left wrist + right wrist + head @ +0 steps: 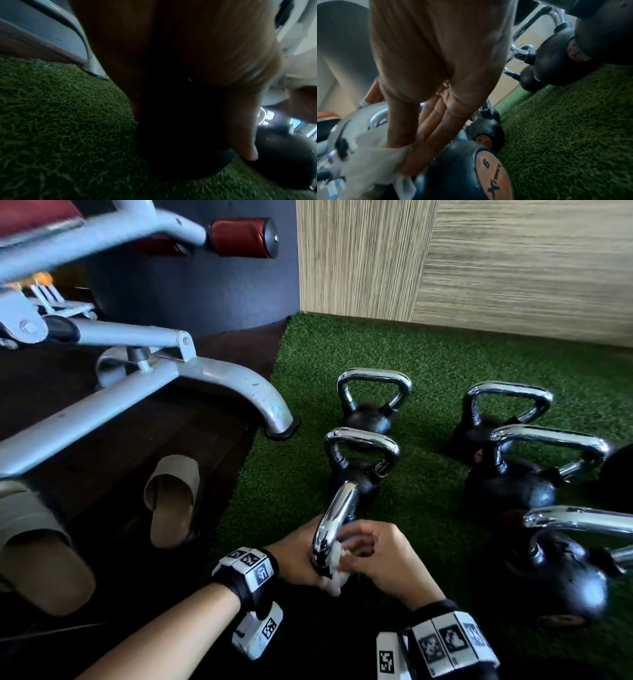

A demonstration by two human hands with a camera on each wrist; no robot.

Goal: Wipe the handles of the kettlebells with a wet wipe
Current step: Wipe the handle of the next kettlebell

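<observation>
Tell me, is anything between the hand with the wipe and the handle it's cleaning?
Nothing visible. The right hand presses the wet wipe straight against the nearest kettlebell's chrome handle, while the left hand steadies that kettlebell from the other side.

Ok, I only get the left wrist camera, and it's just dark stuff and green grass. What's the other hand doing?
Observer: The right hand holds a white wet wipe against the shiny handle of the nearest kettlebell.
Operator: Is my camera's hand helping?
Observer: The left hand seems to steady that kettlebell at the foot of its handle.
Operator: Are there more to clean?
Observer: At least five other kettlebells stand on the turf.
</observation>
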